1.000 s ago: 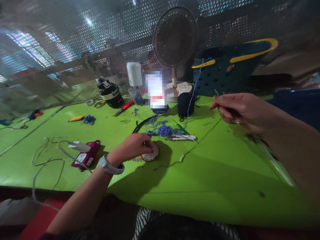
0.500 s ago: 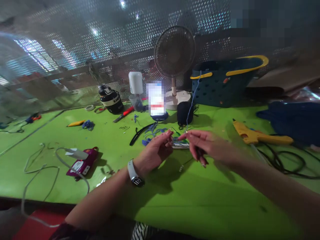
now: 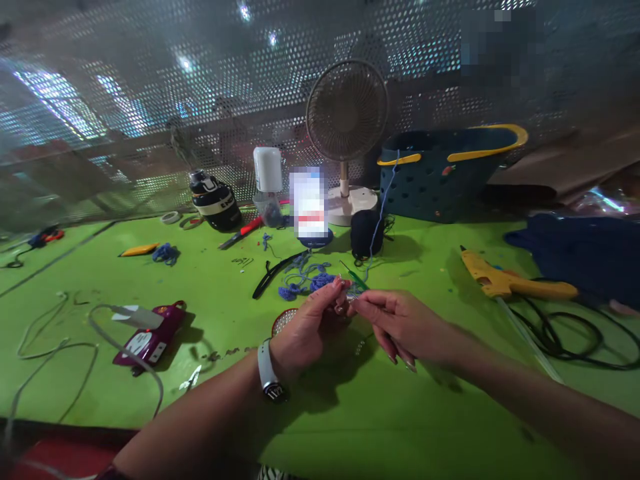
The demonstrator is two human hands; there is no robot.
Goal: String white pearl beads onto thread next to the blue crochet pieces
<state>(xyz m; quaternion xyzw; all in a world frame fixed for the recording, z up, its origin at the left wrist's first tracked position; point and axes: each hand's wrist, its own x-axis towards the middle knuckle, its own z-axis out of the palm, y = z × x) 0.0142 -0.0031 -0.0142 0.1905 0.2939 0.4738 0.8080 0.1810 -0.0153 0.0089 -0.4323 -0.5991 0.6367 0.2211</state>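
My left hand (image 3: 320,317), with a watch on its wrist, is closed in a pinch over the middle of the green table (image 3: 200,393). My right hand (image 3: 403,323) pinches too, its thumb and forefinger meeting the left fingertips. What lies between them is too small to make out. Just beyond the fingertips are a green-handled thin tool (image 3: 356,278) and tangled blue yarn pieces (image 3: 295,291). A blue yarn strand (image 3: 383,213) runs from the basket down to the table behind my right hand. A round red-rimmed dotted item (image 3: 284,321) is partly hidden by my left hand.
Behind stand a fan (image 3: 345,110), a blurred phone screen (image 3: 309,203), a dark yarn ball (image 3: 367,233) and a blue basket (image 3: 440,180). A yellow glue gun (image 3: 510,277) with its cable lies right. Left are a purple power strip (image 3: 150,337), a bottle (image 3: 215,200) and a cutter (image 3: 243,232).
My hands were apart with a small gap; now their fingertips meet. The right hand has come left and lower. The red-rimmed item has come into sight beside my left wrist.
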